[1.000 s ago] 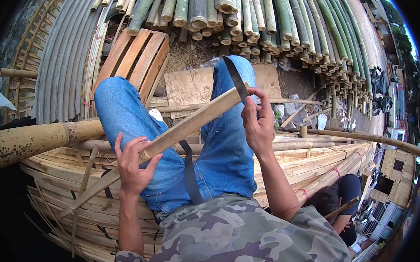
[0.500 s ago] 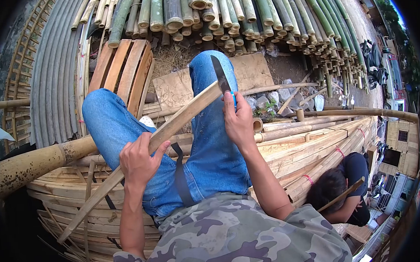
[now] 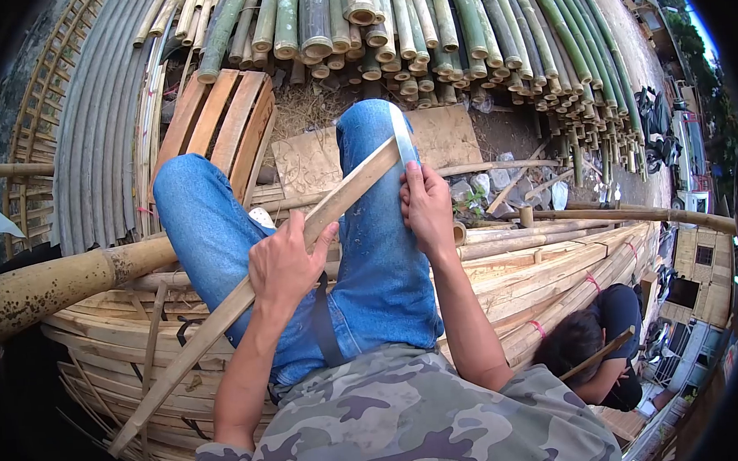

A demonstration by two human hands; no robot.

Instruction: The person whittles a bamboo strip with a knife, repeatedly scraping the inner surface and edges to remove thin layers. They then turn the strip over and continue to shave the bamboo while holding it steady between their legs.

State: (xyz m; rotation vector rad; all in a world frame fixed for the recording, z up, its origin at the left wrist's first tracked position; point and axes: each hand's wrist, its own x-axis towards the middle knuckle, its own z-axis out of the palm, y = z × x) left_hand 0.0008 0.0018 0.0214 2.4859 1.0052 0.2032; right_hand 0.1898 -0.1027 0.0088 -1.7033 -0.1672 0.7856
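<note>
A long split-bamboo slat (image 3: 196, 350) slants across my lap from lower left to upper right. My left hand (image 3: 283, 256) is closed round its upper half, thumb along one edge. In my right hand (image 3: 426, 207) is a knife (image 3: 402, 133), its handle mostly hidden by my fingers. The blade points away from me over my right knee and catches the light. It meets the slat at the upper end, flat side showing. Below both hands are my jeans-covered legs.
Stacked bamboo poles (image 3: 358, 12) lie ahead, with a wooden crate (image 3: 222, 125) before them. Bundled slats (image 3: 547, 280) spread on both sides of me. A thick bamboo pole (image 3: 75, 283) juts in at left. Another person (image 3: 591, 336) bends forward at lower right.
My left hand has slid up and right along the slat, nearer the knife. The blade has turned from dark to bright, and the slat's upper end has shifted slightly right.
</note>
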